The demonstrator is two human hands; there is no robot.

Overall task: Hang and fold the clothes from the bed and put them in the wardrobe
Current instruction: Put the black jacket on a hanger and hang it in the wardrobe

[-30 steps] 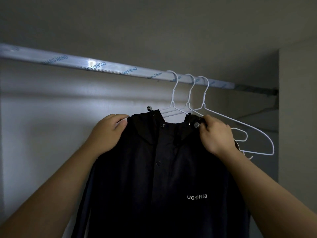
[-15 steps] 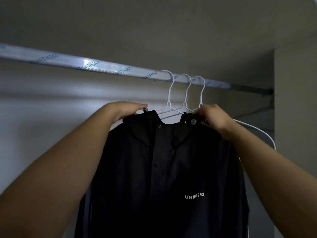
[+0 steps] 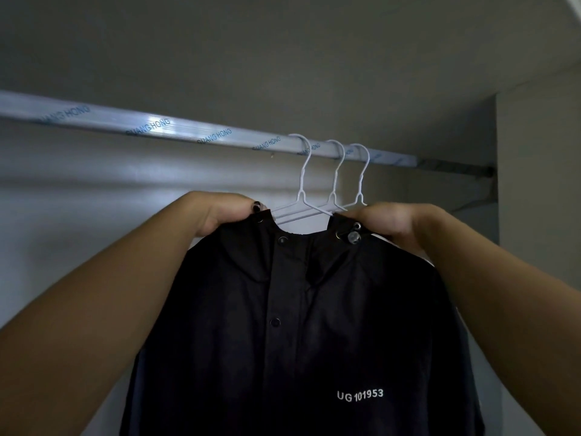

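1. The black jacket (image 3: 298, 325) is located directly below the rail (image 3: 157, 127). Its long axis hangs straight down, and its collar sits just under the three white wire hangers (image 3: 335, 184) hooked over the rail.
2. The left hand (image 3: 223, 212) is held below the rail, fingers curled round the collar edge on the left of the neck opening.
3. The right hand (image 3: 390, 221) is held at a similar height below the rail. Its fingers are curled round the collar edge on the right, touching the part that bears a snap fastener (image 3: 353, 236).
4. The collar is spanned from one hand to the other, so neither hand is nearer and the body of the jacket lies below and between them.
5. Wire arms are seen entering the neck opening. Which hanger carries the jacket cannot be told.
6. The step in hand is judged to be seating the shoulders. Each side is likely to need drawing outward along the wire before release, and the neighbouring hangers may be snagged.
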